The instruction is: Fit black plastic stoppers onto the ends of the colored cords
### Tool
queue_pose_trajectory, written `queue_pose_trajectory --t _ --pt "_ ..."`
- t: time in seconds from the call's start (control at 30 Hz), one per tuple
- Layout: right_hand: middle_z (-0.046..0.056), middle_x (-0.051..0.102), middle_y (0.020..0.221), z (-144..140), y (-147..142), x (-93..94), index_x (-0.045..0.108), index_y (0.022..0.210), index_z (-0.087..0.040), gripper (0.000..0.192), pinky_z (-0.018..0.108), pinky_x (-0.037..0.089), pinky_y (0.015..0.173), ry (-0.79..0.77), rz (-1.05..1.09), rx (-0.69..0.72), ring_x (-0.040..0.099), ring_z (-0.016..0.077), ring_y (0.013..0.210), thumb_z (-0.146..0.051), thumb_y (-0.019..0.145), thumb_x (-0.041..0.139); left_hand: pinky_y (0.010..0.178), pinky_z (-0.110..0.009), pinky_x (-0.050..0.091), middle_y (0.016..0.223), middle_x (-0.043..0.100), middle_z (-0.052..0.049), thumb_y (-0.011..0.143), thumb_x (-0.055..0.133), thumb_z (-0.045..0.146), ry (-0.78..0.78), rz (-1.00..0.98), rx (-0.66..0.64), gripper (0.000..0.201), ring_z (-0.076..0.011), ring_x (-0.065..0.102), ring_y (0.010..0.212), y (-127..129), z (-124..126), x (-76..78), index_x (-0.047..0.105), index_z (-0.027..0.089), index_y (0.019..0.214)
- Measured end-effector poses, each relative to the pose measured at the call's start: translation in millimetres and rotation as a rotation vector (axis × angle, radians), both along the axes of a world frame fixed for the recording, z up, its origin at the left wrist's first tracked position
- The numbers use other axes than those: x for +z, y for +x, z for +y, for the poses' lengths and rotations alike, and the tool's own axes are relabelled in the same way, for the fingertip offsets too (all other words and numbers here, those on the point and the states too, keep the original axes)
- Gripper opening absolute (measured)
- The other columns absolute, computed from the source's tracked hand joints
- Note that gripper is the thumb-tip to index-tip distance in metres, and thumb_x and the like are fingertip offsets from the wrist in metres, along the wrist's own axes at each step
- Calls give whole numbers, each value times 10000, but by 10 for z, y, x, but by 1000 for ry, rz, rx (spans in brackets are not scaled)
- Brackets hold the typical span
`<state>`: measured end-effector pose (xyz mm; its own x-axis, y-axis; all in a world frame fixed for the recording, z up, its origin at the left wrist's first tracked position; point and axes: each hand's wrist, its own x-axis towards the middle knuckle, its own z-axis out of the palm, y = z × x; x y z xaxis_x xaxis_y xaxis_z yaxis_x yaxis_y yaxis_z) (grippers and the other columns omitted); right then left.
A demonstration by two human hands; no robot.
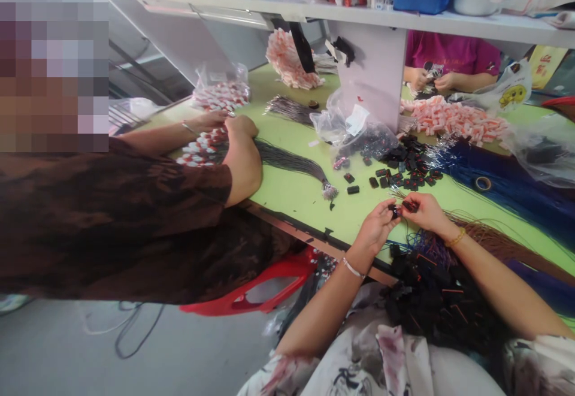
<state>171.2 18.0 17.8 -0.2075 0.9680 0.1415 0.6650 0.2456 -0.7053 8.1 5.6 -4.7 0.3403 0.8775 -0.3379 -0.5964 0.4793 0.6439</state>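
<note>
My left hand [377, 223] is closed on a small black connector [394, 210] at the table's front edge. Right beside it, my right hand [429, 211] pinches another black connector with red on it [409, 206]. The two pieces are close together; whether they touch I cannot tell. Thin wire ends [398, 192] stick up just behind my fingers. Beyond my hands lies a heap of loose black connectors [406, 168]. Below them, many black connectors with wires [442, 300] are piled over my lap. Brown wires [498, 237] run rightward under my right forearm.
On my left, a co-worker's arm [245, 162] reaches over red-and-white connectors and a dark wire bundle [291, 159]. Blue wires [516, 186] with a tape roll [483, 184] lie right. A plastic bag [354, 126] sits by the divider [372, 72]. Another person [453, 63] works opposite, below a shelf [359, 18].
</note>
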Motion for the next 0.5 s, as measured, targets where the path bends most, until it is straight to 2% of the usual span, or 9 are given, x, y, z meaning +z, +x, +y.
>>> queue_pose_trajectory --t 0.33,0.5 --pt "-11 536 601 -2 -5 6 557 659 -181 113 222 308 541 -1 -13 52 432 117 562 -275 708 597 864 -314 470 997 624 -66 705 668 117 69 102 20 284 -152 582 909 43 -34 6 651 168 984" --pt "-1 531 600 -12 -15 62 548 652 -187 110 229 312 543 5 -40 83 442 132 575 -270 718 581 840 -310 477 990 632 -68 691 692 147 45 122 34 276 -150 583 885 52 -38 4 659 159 965"
